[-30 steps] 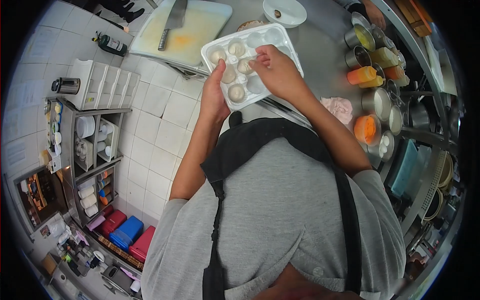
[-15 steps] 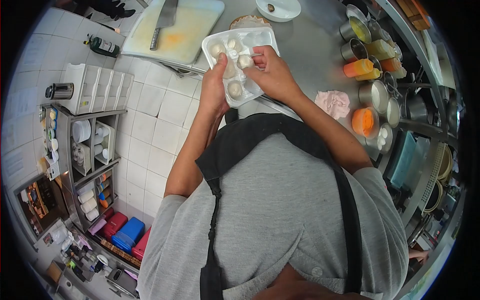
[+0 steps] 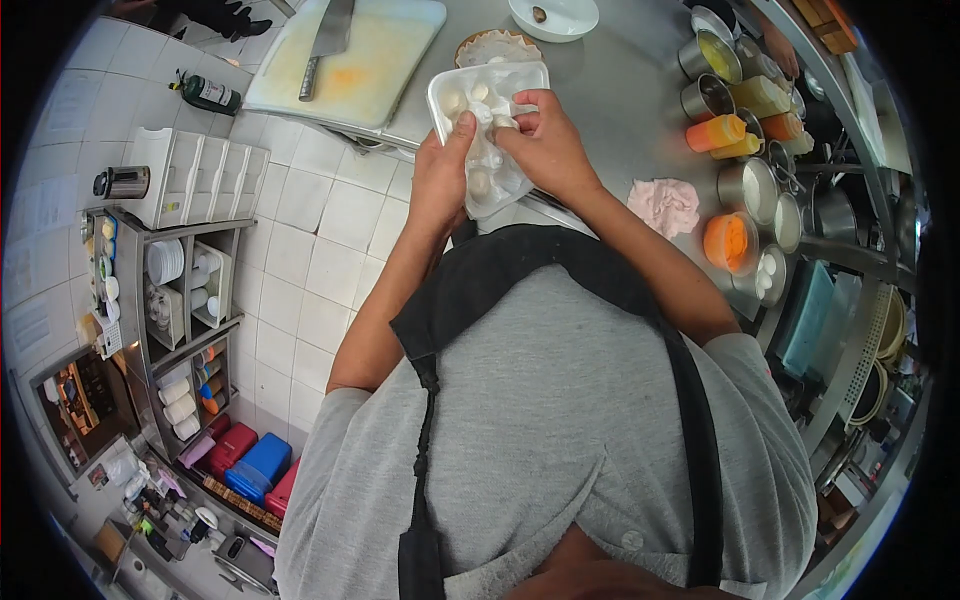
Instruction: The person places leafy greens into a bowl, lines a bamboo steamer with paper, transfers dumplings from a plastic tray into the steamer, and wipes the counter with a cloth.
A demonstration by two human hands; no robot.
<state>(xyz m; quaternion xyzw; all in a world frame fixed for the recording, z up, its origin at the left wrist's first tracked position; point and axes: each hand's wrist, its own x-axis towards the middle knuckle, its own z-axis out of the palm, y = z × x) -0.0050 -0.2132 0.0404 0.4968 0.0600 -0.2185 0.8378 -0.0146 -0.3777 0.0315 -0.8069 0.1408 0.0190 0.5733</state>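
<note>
A white moulded tray with rounded hollows is held up at the steel counter's front edge. My left hand grips its near left side, thumb over the rim. Several pale round pieces sit in its hollows; their exact kind is unclear. With fingers bent together over the tray's middle, my right hand pinches one pale round piece, mostly covered by the fingertips. Just beyond the tray stands a round paper-lined basket.
A knife lies on a white cutting board at the left. A white bowl holds a small dark item. Sauce bottles, metal pots and a pink cloth stand right. Another person's hand shows at upper right.
The tray and both my hands have shifted slightly right, and the tray is tilted differently. My right fingers have closed further over the pale piece. Another person's hand has appeared at upper right.
</note>
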